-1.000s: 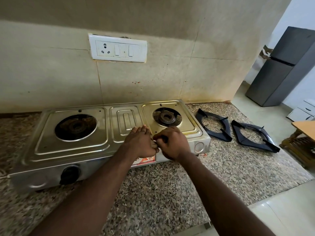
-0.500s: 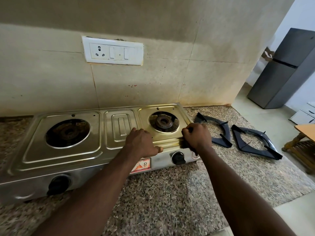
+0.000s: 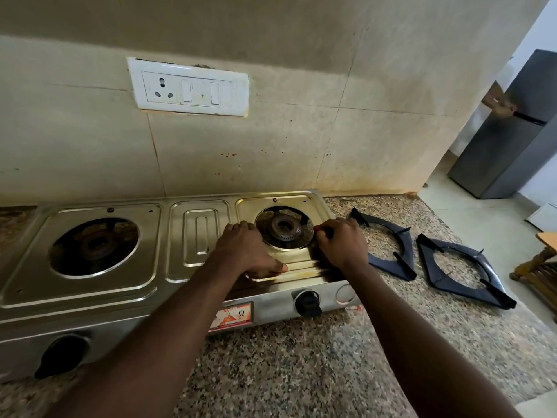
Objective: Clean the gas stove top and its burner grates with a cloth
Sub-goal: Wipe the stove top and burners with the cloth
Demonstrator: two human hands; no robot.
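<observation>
- KITCHEN COUNTER: A person works at a two-burner steel gas stove on a speckled countertop, both hands on its right-hand plate, either side of the right burner.
- The hands are apart. The left hand rests on the plate just left of the burner, fingers bent and thumb spread against the steel, gripping nothing visible.
- The right hand sits just right of the burner, fingers curled round a dark wad, most likely the cloth (little of it shows beneath the palm, so this is a judgement).
- What changed: a second ago the hands were together at the stove's front edge; half a second ago the right hand was at the front right corner. It has since gone up beside the burner, and the left has followed to the other side.
- What it means: wiping appears to have passed from the front rim to the right burner's surround. The left burner and its plate look still to be done.
- One burner grate and a second grate lie on the counter right of the stove, well clear of both hands, waiting their turn.
</observation>
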